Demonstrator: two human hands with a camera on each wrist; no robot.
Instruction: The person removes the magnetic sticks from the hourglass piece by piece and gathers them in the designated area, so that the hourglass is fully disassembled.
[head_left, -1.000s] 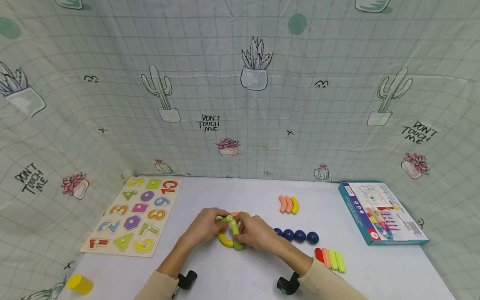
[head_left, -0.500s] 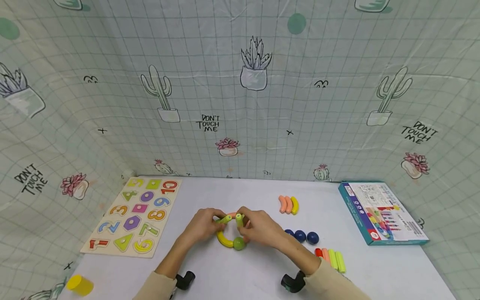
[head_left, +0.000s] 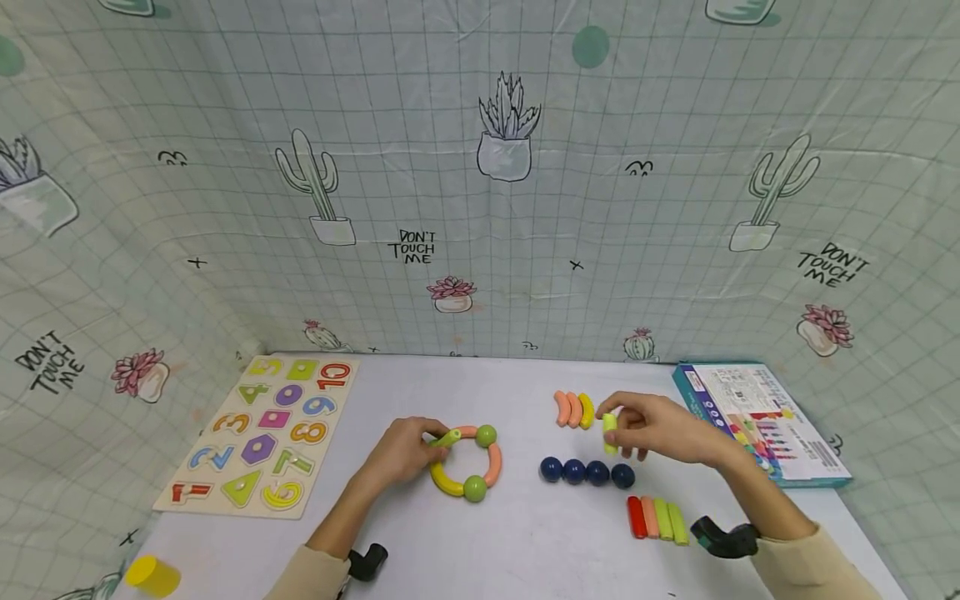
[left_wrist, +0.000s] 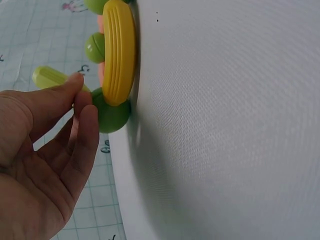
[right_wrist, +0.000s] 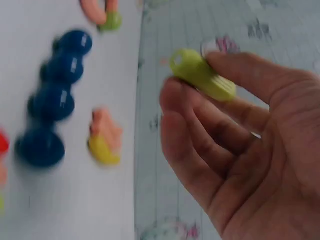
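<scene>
On the white table lies a ring of curved pieces, with a yellow curved stick (head_left: 447, 482), salmon curved sticks (head_left: 494, 464) and green balls (head_left: 475, 488). My left hand (head_left: 405, 452) is at the ring's left side, pinching a light green rod (left_wrist: 50, 77) between thumb and fingers. That rod slants up from a green ball (left_wrist: 112, 114) joined to the yellow stick's end. Over to the right, my right hand (head_left: 660, 427) is raised and pinches another light green rod (right_wrist: 204, 75), whose round end faces outward.
Navy balls (head_left: 573, 472) stand in a row right of the ring. Behind them are salmon and yellow curved sticks (head_left: 573, 409); in front, red, salmon and green rods (head_left: 657, 519). A number puzzle board (head_left: 258, 437), yellow cylinder (head_left: 153, 575) and box (head_left: 772, 425) lie toward the edges.
My right hand has carried its light green rod away from the ring to the right, uncovering the ring's right side. My left hand has stayed at the ring with its rod.
</scene>
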